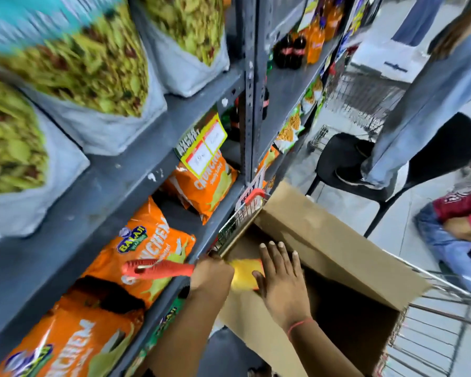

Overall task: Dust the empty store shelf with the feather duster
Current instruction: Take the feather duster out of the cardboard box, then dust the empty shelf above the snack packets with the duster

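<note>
Duster handle (158,269) sits in my left hand (211,273), fingers wrapped tight around it, sticking out over the shelf edge (174,288). Right hand (280,276), fingers spread, rests flat on the yellow head (244,273) over the cardboard box (337,257), probably fluffing it.

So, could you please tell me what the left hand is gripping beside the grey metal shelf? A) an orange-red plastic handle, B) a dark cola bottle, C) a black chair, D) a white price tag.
A: the left hand is closed around the orange-red plastic handle, which juts out across the orange snack bags, while the right hand rests flat by the yellow head over the brown cardboard box.
</note>
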### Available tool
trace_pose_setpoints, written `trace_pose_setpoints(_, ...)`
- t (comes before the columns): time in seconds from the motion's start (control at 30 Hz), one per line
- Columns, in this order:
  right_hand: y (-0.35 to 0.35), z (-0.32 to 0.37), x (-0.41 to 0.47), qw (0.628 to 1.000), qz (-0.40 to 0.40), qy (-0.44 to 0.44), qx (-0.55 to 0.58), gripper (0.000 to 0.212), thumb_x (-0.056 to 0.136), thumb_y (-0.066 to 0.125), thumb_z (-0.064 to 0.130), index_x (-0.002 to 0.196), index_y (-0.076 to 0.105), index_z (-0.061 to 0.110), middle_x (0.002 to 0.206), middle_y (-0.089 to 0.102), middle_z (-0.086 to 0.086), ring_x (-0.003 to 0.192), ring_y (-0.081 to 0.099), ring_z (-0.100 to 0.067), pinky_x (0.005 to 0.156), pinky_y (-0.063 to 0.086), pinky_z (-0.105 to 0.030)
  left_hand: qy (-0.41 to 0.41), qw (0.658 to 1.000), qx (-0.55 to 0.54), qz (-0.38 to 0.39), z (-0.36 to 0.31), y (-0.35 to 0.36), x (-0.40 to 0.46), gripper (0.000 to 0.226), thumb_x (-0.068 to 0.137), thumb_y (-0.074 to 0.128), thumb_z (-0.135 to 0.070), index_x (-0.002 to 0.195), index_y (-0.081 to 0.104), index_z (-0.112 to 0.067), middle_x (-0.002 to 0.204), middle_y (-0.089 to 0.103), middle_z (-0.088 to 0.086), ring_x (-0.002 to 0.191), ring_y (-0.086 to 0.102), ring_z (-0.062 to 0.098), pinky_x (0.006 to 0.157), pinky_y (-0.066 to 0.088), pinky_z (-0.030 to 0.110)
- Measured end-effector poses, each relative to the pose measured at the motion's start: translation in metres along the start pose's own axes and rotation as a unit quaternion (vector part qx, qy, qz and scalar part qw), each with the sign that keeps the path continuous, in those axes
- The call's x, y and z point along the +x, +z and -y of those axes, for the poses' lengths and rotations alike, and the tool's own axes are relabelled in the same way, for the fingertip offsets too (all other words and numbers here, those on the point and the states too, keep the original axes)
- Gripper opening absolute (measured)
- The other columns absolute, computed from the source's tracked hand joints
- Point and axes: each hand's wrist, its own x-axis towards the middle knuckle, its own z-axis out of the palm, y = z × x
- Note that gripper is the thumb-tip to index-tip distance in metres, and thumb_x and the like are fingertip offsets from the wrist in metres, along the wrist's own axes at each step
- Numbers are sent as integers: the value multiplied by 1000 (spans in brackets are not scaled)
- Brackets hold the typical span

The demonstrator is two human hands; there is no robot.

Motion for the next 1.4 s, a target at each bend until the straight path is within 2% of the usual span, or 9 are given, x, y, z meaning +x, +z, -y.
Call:
trace_pose_setpoints(0.13, -46, 5, -5, 1000, -22, -10, 2, 56, 95, 31, 41, 143, 28, 12, 137, 47, -18, 137, 16, -26, 110, 4, -42, 1, 999, -31, 15, -12, -47, -43, 37, 93, 37, 5, 122, 59, -1, 128, 60, 19, 120, 55, 36, 97, 44, 40)
trace_pose_setpoints(0.2, -79, 12, -5, 999, -38, -7, -3, 52, 99, 21, 43, 137, 34, 10, 132, 52, -18, 132, 24, -30, 110, 3, -40, 2, 1000, -24, 14, -11, -74, -67, 36, 94, 37, 5, 123, 58, 0, 128, 60, 18, 120, 55, 35, 93, 45, 39)
trace_pose_setpoints(0.43, -194, 33, 7, 992, -126, -4, -10, 58, 99, 6, 47, 126, 41, 9, 121, 60, -21, 120, 34, -32, 109, 3, -40, 20, 998, -19, -64, 1, -175, -150, 34, 97, 42, -8, 123, 59, 3, 130, 61, 19, 102, 64, 18, 51, 25, 10)
trace_pose_setpoints(0.57, -261, 50, 30, 979, -205, -14, -5, 59, 99, 6, 46, 127, 40, 7, 120, 60, -22, 120, 35, -33, 108, 7, -42, -2, 992, -16, -125, 7, -239, -186, 33, 97, 39, -4, 122, 60, -6, 129, 62, 14, 119, 57, 32, 67, 31, 27)
trace_pose_setpoints(0.73, -337, 77, 58, 958, -286, -18, 16, 70, 99, 9, 50, 125, 53, 1, 123, 58, -22, 121, 39, -34, 101, 18, -49, -29, 969, -15, -245, 24, -307, -234, 30, 94, 44, -4, 117, 65, -6, 123, 66, 14, 114, 61, 32, 71, 34, 31)
trace_pose_setpoints(0.83, -384, 99, 77, 941, -335, -27, 41, 71, 98, 12, 53, 128, 50, 1, 126, 55, -22, 124, 39, -37, 103, 18, -51, -44, 950, -22, -308, 38, -345, -267, 29, 94, 46, -9, 116, 65, -7, 123, 66, 13, 113, 61, 32, 64, 38, 29)
trace_pose_setpoints(0.97, -442, 139, 98, 914, -392, -56, 89, 63, 94, 25, 47, 133, 45, 3, 133, 50, -20, 129, 34, -37, 106, 17, -55, -100, 923, -35, -369, 63, -383, -323, 29, 95, 46, -12, 117, 64, -7, 124, 65, 14, 114, 61, 33, 75, 41, 33)
trace_pose_setpoints(1.23, -528, 229, 119, 808, -531, -111, 230, 62, 96, 24, 48, 139, 36, 6, 142, 41, -17, 135, 23, -34, 109, 7, -46, -237, 847, -71, -470, 152, -394, -448, 28, 96, 44, -32, 118, 61, -29, 116, 67, 8, 105, 65, 32, 80, 49, 36)
trace_pose_setpoints(1.4, -519, 280, 143, 785, -500, -104, 350, 62, 94, 30, 46, 141, 32, 5, 144, 35, -21, 135, 23, -37, 108, 18, -57, -338, 798, -93, -491, 199, -370, -489, 27, 98, 39, -38, 120, 55, -39, 117, 65, 9, 104, 64, 34, 81, 50, 37)
